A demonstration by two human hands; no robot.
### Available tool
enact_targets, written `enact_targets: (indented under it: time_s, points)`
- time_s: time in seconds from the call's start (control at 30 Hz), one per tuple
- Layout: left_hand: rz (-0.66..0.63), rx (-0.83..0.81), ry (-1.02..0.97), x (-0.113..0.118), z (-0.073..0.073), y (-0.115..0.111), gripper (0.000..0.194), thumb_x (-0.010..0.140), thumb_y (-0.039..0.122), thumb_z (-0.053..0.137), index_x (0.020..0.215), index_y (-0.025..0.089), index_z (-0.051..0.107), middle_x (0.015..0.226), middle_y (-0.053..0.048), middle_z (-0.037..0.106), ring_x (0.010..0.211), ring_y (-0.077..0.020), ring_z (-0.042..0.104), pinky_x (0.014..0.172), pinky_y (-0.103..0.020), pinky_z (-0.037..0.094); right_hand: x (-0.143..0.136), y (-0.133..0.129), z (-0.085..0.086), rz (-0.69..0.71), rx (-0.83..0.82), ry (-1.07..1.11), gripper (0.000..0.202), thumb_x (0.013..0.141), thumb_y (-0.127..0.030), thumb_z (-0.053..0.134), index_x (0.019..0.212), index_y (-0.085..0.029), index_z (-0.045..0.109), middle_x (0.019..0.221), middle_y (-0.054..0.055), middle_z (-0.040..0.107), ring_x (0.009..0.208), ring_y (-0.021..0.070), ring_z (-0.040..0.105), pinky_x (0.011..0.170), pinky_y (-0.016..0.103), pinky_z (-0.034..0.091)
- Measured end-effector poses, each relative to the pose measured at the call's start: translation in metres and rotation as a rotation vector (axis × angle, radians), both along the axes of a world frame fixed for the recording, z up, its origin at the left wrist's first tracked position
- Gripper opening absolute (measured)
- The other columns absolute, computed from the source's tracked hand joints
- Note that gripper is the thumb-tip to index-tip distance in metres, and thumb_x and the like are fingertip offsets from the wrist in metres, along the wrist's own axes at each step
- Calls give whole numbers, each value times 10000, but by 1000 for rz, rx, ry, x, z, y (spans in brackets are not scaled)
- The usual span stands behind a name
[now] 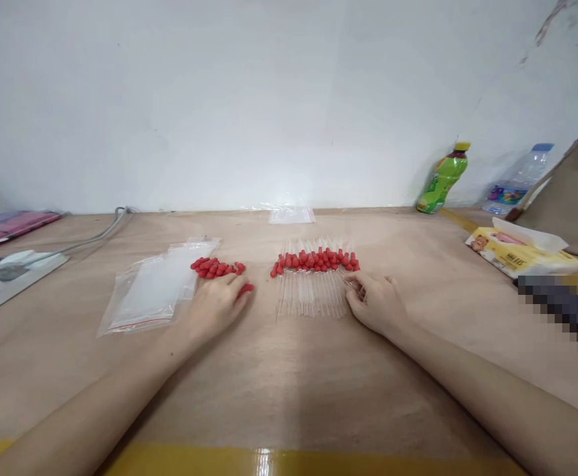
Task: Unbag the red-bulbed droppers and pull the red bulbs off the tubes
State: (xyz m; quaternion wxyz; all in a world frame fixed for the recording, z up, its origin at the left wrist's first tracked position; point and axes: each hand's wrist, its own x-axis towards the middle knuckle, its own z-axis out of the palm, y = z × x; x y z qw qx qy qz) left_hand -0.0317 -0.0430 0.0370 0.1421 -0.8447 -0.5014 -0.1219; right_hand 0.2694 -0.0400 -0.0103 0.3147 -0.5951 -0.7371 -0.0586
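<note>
Several clear thin tubes (311, 294) lie side by side in a row at the middle of the table, with red rubber bulbs (318, 260) along them. My right hand (375, 301) rests at the row's right end, fingers pinched at the tubes; what exactly they hold is hard to make out. A pile of loose red bulbs (214, 267) lies left of the row. Just below that pile is my left hand (216, 303), its fingers closed around red bulbs that stick out by the fingertips.
Clear zip bags (152, 291) lie left of my left hand, and another bag (291, 215) is by the wall. A green bottle (443, 178), a clear bottle (519, 180), a tissue pack (521, 254) and a beige bag (566, 198) stand right. A power strip (21, 277) lies left.
</note>
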Motion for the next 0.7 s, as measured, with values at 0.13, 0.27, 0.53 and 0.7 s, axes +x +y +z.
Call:
enact_targets:
  time_s: [0.13, 0.27, 0.53, 0.7]
  points:
    - [339, -144, 3, -27, 18, 4, 147, 795, 291, 431, 759, 180, 522, 731, -55, 607, 685, -212, 582, 571, -281, 390, -2, -2, 1, -11, -17, -13, 191, 748, -217, 449, 862, -195, 601, 738, 12, 636, 729, 163, 569, 697, 299, 288]
    - [490, -201, -113, -44, 16, 14, 181, 734, 343, 505, 823, 192, 457, 711, -39, 592, 659, -213, 574, 522, -263, 362, -3, -2, 0, -13, -20, -25, 230, 729, -198, 455, 920, -186, 585, 772, 18, 645, 739, 168, 572, 705, 304, 286]
    - [612, -231, -68, -44, 15, 16, 466, 717, 655, 430, 795, 200, 486, 735, -78, 602, 700, -277, 579, 512, -302, 361, -4, -5, 1, 16, -2, -37, 126, 746, -212, 470, 820, -198, 572, 830, 14, 658, 827, 183, 578, 709, 307, 275]
    - [475, -4, -81, -26, 15, 8, 386, 803, 555, 392, 787, 194, 529, 831, -80, 598, 824, -278, 560, 599, -328, 398, -4, -4, 1, 41, 7, -9, 152, 797, -217, 436, 841, -200, 581, 830, 15, 667, 812, 178, 589, 748, 322, 292]
